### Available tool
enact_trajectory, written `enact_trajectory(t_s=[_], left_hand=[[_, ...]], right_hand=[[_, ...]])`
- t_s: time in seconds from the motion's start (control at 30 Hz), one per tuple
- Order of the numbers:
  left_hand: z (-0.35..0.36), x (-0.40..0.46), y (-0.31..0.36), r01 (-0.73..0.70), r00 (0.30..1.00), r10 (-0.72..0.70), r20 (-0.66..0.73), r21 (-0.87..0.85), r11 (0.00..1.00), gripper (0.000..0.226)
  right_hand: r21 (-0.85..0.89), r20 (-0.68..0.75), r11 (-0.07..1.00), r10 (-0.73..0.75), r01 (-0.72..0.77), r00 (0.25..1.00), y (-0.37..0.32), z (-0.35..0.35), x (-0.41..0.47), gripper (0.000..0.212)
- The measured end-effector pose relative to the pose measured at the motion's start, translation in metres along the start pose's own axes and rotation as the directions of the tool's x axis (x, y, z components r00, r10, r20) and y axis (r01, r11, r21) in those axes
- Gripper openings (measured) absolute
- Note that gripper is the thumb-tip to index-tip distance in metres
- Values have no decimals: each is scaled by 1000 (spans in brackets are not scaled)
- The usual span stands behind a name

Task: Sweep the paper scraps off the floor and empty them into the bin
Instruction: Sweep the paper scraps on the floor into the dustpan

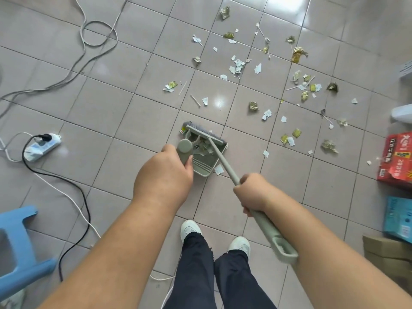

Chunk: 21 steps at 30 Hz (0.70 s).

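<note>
From the head view, our left hand (163, 175) has its fingers curled round the dustpan (204, 159) handle, and our right hand (252, 194) grips the broom (204, 133) pole. Broom head sits at the pan's mouth. Paper scraps (239, 66) lie scattered across the floor (111, 97) beyond it, a few already inside the pan.

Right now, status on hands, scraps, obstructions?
Left hand grips dustpan handle; right hand grips broom. Some scraps in pan, most paper scraps unswept. Cables left.

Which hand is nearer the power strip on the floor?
Left. The left hand grips the dustpan handle, nearer the power strip; the right hand, holding the broom, is farther.
</note>
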<state>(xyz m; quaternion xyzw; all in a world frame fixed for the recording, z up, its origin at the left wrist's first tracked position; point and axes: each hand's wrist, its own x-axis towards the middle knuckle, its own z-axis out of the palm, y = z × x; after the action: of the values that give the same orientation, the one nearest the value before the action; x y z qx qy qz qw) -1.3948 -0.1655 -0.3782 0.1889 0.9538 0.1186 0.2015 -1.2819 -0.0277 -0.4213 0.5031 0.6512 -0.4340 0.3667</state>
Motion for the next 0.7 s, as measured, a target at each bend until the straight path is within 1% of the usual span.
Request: enact_trajectory(t_s=[0.07,0.17,0.3,0.4,0.5,0.57,0.7], left_hand=[[0,0,-1,-5,1000,5,1,0,1000,29],[1,-1,-1,-9,1000,9,-7,4,1000,29],[2,-1,-3,-17,1000,17,-14,13,1000,30],[3,-2,-4,-27,1000,28,-16,7,1000,31],[3,-5,-5,-34,999,34,-18,8,999,30],[4,-6,-6,-36,999,37,-16,13,999,30],[2,-7,-5,-28,999,28,-17,-2,1000,30]], right_hand=[[80,-8,997,-6,7,1000,8,-18,-14,18],[162,-45,986,-20,27,999,11,-42,-25,17],[197,-107,980,-18,39,994,-1,-39,-9,19],[194,-121,980,-19,42,993,-15,-28,20,20],[193,-89,981,-13,30,996,-22,-14,36,24],[179,-50,984,-7,16,999,-18,-3,30,26],[192,52,981,0,-10,999,0,-3,-4,17]])
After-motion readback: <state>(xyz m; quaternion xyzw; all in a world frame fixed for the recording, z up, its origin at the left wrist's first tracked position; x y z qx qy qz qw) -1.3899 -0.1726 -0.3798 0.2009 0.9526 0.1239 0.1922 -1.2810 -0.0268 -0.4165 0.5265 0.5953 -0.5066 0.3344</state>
